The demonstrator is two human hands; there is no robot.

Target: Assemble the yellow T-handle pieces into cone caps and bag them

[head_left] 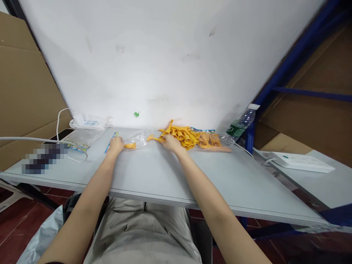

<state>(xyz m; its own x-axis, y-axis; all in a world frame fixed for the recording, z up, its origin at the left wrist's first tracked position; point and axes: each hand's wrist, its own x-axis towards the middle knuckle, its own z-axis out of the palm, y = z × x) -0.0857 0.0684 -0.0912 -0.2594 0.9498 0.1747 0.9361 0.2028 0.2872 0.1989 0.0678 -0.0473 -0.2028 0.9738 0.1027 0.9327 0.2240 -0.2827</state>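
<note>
My left hand [116, 144] is closed on the end of a clear plastic bag [140, 138] near its blue printed header. A yellow plastic piece [130, 146] shows in the bag beside my fingers. My right hand [171, 143] pinches a yellow horn-shaped plastic piece [154, 138], whose narrow end points left toward the bag. Just behind and right of that hand lies a heap of similar yellow pieces [187, 139], with flared hollow ends. A filled clear bag [216, 141] of such pieces lies flat at the heap's right side.
A plastic bottle [243, 121] leans at the table's back right. White power strips lie at the left [90, 123] and on the right-hand surface [302, 161]. White cable [30, 139] crosses the left side. A blurred dark object [45, 157] lies at front left. A white panel [170, 66] backs the table.
</note>
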